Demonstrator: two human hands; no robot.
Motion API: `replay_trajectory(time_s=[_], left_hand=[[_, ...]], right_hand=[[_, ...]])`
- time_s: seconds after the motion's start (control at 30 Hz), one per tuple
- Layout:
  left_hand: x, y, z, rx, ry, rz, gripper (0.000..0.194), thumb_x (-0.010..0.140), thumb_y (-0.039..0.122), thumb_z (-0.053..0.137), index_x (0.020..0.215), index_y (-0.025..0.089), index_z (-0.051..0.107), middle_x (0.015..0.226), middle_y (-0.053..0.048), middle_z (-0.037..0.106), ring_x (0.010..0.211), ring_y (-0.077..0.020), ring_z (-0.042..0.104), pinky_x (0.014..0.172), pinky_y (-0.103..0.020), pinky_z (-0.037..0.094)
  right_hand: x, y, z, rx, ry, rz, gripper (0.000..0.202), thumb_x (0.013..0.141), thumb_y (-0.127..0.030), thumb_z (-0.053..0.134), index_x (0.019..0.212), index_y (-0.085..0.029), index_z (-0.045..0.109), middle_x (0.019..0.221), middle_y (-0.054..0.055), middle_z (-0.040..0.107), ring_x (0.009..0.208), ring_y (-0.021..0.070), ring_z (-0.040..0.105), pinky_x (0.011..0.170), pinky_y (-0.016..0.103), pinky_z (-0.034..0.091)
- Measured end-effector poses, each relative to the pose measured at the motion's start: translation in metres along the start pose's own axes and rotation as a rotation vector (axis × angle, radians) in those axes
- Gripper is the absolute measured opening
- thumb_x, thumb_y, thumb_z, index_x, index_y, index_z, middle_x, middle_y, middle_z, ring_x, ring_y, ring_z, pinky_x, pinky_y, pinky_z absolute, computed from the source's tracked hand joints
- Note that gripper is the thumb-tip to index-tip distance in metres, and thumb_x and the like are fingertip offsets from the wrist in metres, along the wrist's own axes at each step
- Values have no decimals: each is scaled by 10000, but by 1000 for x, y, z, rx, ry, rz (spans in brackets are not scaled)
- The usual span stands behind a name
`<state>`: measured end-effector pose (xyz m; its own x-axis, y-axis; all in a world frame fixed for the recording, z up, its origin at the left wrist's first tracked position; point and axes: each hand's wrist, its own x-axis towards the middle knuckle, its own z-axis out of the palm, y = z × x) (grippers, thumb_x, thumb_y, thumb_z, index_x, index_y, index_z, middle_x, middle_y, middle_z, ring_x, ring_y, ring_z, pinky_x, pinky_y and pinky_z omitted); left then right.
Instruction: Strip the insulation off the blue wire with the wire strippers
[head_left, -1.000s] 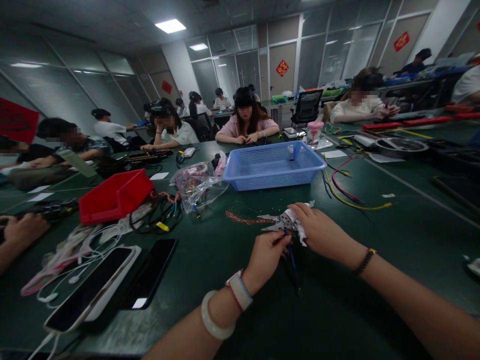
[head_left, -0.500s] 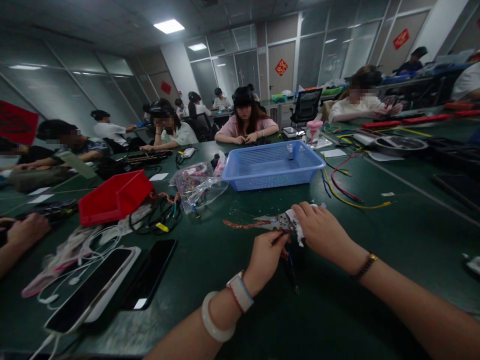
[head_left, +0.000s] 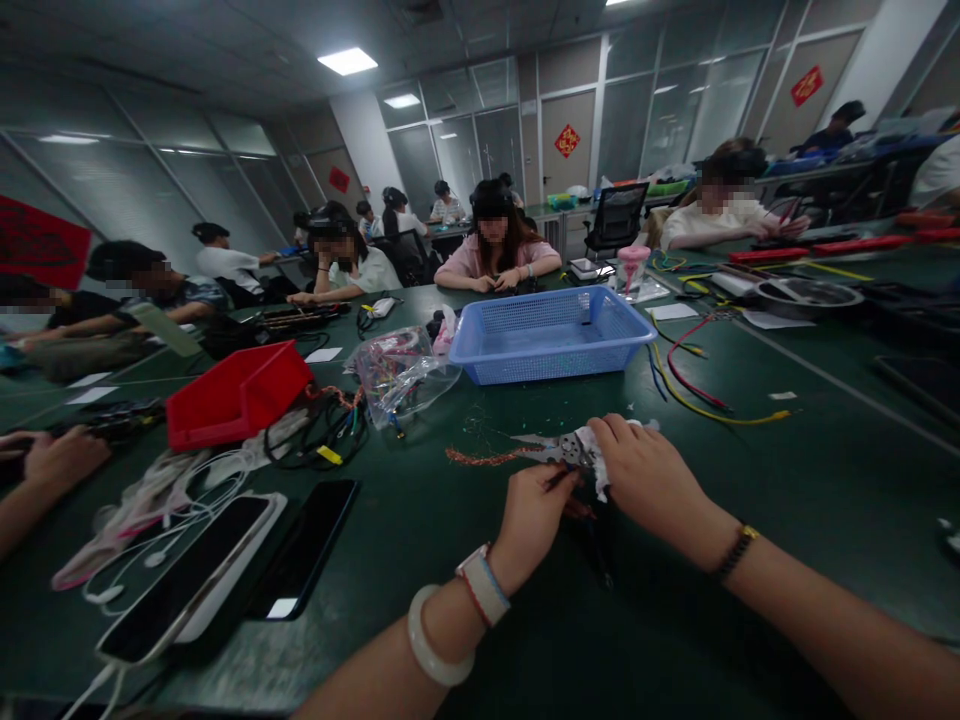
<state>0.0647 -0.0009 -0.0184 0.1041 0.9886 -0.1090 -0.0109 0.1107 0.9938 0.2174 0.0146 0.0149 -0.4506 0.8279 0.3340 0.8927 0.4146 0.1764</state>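
My right hand is closed round the handles of a wire stripper, where crumpled white wrapping shows. The tool's pointed metal jaws face left and look slightly parted. Just below them, my left hand pinches a thin dark wire at the jaws. A dark wire end hangs below the hands and has a small tip. Whether the jaws bite on the wire is hidden by my left fingers. Left of the jaws, a bundle of bare copper strands lies on the green table.
Beyond my hands stands a blue mesh basket. A clear bag of wires and a red bin are to its left. Two phones lie front left. Coloured cables lie right. A co-worker's hand is at the left edge.
The stripper's jaws have parted slightly, and the hanging wire end has swung a little to the right. Both hands keep their holds; the whole view has shifted slightly.
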Motion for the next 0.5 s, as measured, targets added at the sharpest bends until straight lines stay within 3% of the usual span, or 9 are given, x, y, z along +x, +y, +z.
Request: replay_trajectory(time_s=[0.37,0.5], left_hand=[[-2,4,2,-80,-16,-24,110,777,181,621,804,132,715,698,-15,680,496,-120,619,499,-217,490],[0,2,0,-92,-13,-7,112,754,208,650,799,132,720,687,-17,681,500,-122,605,520,-231,486]], right_hand=[[1,1,1,-79,23,-8,192,813,-90,468,975,-128,563,894,117,595,708,213,554,644,334,375],[2,2,2,-92,77,-12,164,820,-115,480,940,-145,589,863,110,606,783,249,537,696,364,375]])
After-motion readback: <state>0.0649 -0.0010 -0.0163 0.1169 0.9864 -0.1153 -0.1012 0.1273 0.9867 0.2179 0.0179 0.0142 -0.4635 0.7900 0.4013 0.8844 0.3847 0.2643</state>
